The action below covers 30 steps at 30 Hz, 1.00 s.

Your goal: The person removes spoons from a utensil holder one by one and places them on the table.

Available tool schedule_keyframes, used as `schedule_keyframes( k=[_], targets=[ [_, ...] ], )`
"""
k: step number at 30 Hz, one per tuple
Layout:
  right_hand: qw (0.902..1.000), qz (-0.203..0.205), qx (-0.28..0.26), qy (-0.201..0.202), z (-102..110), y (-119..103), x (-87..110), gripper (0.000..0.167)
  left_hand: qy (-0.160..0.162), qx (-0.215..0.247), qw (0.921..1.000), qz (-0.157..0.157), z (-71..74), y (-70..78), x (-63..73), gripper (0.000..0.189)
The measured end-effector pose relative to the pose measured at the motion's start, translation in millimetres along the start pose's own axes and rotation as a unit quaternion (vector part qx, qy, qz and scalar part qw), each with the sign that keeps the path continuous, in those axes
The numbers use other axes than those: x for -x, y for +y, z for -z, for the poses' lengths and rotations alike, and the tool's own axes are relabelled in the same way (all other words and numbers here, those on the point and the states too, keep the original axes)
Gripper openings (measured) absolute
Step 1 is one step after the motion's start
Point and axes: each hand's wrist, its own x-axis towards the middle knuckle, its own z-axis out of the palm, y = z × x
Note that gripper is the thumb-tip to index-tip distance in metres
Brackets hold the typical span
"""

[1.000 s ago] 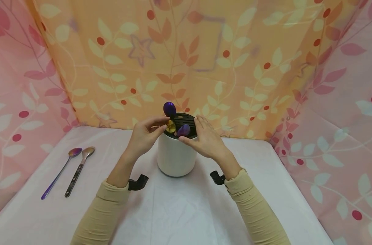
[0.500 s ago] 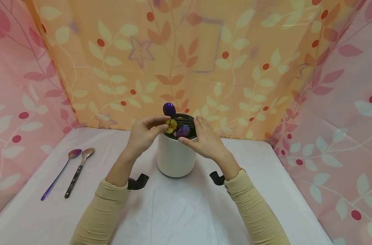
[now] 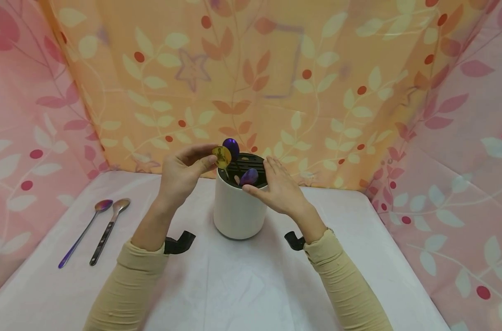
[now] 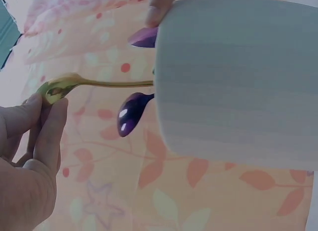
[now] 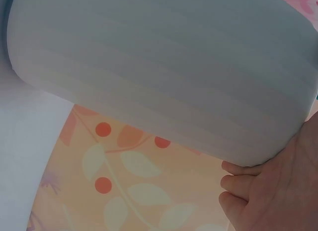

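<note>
Cloth [image 3: 44,276] of white fabric runs to a slanting left edge, inside which a rainbow-tinted metal spoon [image 3: 82,235] and a silver-toned spoon with a black riveted handle [image 3: 108,231] lie side by side, bowls pointing away from you. A broad stretch separates them from your left hand [image 3: 180,174], whose thumb and fingers pinch the bowl of a shiny gold metal spoon [image 3: 222,157]. That spoon stands at the left of the white cylindrical holder [image 3: 239,209], bowl up, long axis nearly upright, handle running down inside. A glossy dark-violet metal spoon [image 3: 231,147] rises just behind; a purple metal spoon [image 3: 248,177] shows at the front of the black slotted insert [image 3: 253,162]. Your right hand [image 3: 282,186] lies along the right rim, fingers straight, thumb at the front. Beyond it, cloth reaches a pink floral curtain [image 3: 462,184].
</note>
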Motion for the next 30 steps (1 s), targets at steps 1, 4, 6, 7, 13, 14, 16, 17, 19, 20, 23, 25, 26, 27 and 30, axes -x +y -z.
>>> schedule_keyframes(
  k=[1,4,6,7,13,14,16,17,19,20,23,25,26,27,30],
  targets=[
    [1.0,0.0,0.0,0.0,0,0,0.2,0.121,0.008,0.009,0.9999,-0.003,0.7,1.5,-0.3,0.027],
    [1.0,0.004,-0.001,0.002,0,1,0.3,0.12,0.036,0.028,0.9989,-0.014,2.9,6.7,-0.7,0.028],
    [1.0,0.006,-0.003,0.005,0,2,0.3,0.119,0.055,0.042,0.9974,-0.023,4.7,10.4,-0.6,0.029],
    [0.9999,0.006,-0.005,0.007,0,2,0.3,0.119,0.063,0.051,0.9963,-0.028,5.6,12.1,-0.6,0.029],
    [0.9999,0.006,-0.006,0.008,-1,3,0.0,0.117,0.114,0.116,0.9852,-0.055,14.1,21.9,-0.4,0.03],
    [0.9999,0.007,-0.006,0.008,-2,3,-0.1,0.117,0.122,0.126,0.9828,-0.058,16.0,23.9,0.0,0.03],
    [0.9999,0.006,-0.006,0.008,-2,3,-0.3,0.118,0.137,0.151,0.977,-0.063,20.3,28.4,1.3,0.029],
    [0.9999,0.006,-0.006,0.007,-3,2,-0.3,0.118,0.143,0.165,0.9738,-0.064,22.9,30.9,2.3,0.028],
    [0.9999,0.007,-0.006,0.006,-3,2,-0.3,0.118,0.15,0.194,0.967,-0.071,28.8,35.7,3.8,0.027],
    [1.0,0.006,-0.006,0.005,-3,2,-0.3,0.118,0.153,0.209,0.9631,-0.074,31.9,38.0,4.4,0.026],
    [1.0,0.005,-0.006,0.003,-3,2,0.2,0.118,0.156,0.25,0.9526,-0.074,42.6,44.5,6.1,0.027],
    [1.0,0.005,-0.005,0.005,-3,2,0.2,0.118,0.158,0.266,0.9485,-0.07,50.0,47.8,7.3,0.028],
    [1.0,0.006,-0.004,0.007,-3,2,0.1,0.118,0.159,0.265,0.9486,-0.067,53.8,49.0,8.1,0.029],
    [0.9999,0.006,-0.004,0.008,-2,2,0.2,0.117,0.159,0.269,0.948,-0.062,57.6,50.0,9.0,0.031],
    [0.9999,0.009,-0.004,0.012,-1,1,0.1,0.117,0.158,0.265,0.9502,-0.045,69.2,51.2,11.8,0.034]
  ],
)
